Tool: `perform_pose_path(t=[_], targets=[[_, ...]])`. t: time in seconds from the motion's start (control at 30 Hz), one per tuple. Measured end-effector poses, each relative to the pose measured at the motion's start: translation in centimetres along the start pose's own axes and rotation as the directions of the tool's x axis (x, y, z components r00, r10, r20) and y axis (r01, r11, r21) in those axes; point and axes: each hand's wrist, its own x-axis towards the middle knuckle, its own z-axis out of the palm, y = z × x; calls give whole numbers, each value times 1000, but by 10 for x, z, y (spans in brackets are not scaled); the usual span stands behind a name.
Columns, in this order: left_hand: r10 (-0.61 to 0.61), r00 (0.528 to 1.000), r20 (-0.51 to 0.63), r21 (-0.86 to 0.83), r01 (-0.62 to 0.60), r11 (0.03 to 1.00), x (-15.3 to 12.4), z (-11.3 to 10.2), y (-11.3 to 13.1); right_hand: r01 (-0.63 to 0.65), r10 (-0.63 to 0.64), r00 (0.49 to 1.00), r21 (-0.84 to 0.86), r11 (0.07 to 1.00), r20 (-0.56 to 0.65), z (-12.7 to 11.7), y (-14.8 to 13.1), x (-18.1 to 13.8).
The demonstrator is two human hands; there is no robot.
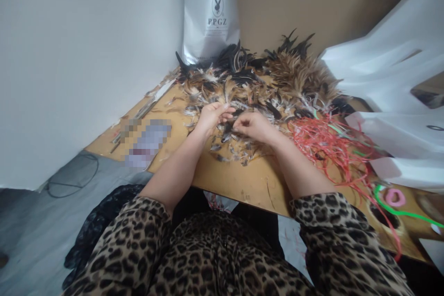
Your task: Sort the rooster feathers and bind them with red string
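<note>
A big heap of brown, black and white feathers (263,78) covers the far part of a wooden table (243,180). My left hand (212,116) rests at the heap's near edge with its fingers curled around a small bunch of feathers. My right hand (252,126) is just to the right of it, fingers pinched on a feather end. The two hands almost touch. Loose feathers (231,150) lie scattered on the wood under them.
A tangle of red strings (326,145) with some green ones lies to the right. White plastic bags (398,101) pile at the far right. A silver bag (210,14) stands against the wall. A pink ring (395,197) and a blurred flat packet (147,141) lie on the table.
</note>
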Motion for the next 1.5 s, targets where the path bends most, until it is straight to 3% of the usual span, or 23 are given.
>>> perform_pose_path(t=[0.1,0.23,0.33,0.4,0.53,0.63,0.7,0.77,0.9,1.03,1.13,1.2,1.33,1.5], targets=[[-10,1000,2,7,10,1000,-1,1,0,101,-80,991,-215,971,103,8,-10,-3],[-9,1000,4,-8,9,1000,-1,1,-1,216,-155,974,-481,849,164,22,-25,-7],[-3,1000,11,-18,4,1000,1,0,-3,226,-166,974,-579,784,156,32,-30,-7],[-2,1000,11,-25,2,1000,2,-1,-4,228,-193,973,-570,789,122,35,-30,-6],[-4,1000,5,-41,5,999,3,-1,-5,170,-224,965,-322,931,-139,27,-24,-3],[-11,1000,-19,-41,10,999,3,0,-4,63,-34,922,64,996,-385,15,-16,2],[-24,999,-35,-48,22,999,3,1,-3,-5,162,878,329,944,-451,8,-9,5],[-46,999,-18,-75,45,996,2,0,-3,-30,316,844,552,834,-432,3,-1,9],[-104,992,68,-159,114,981,2,-1,-3,-11,458,835,823,568,-305,-1,6,12],[-118,989,90,-257,138,957,2,0,-2,-5,521,828,928,373,-205,0,2,12],[-97,987,132,-321,135,937,0,1,-2,30,534,817,941,336,-217,7,-1,13],[-76,984,160,-354,130,926,-1,3,-2,66,524,809,926,372,-268,13,-1,14],[-72,988,134,-377,118,919,-1,4,-2,103,423,828,842,529,-367,24,-1,14],[-70,992,103,-315,99,944,1,1,2,15,391,871,812,584,-297,13,-2,11]])
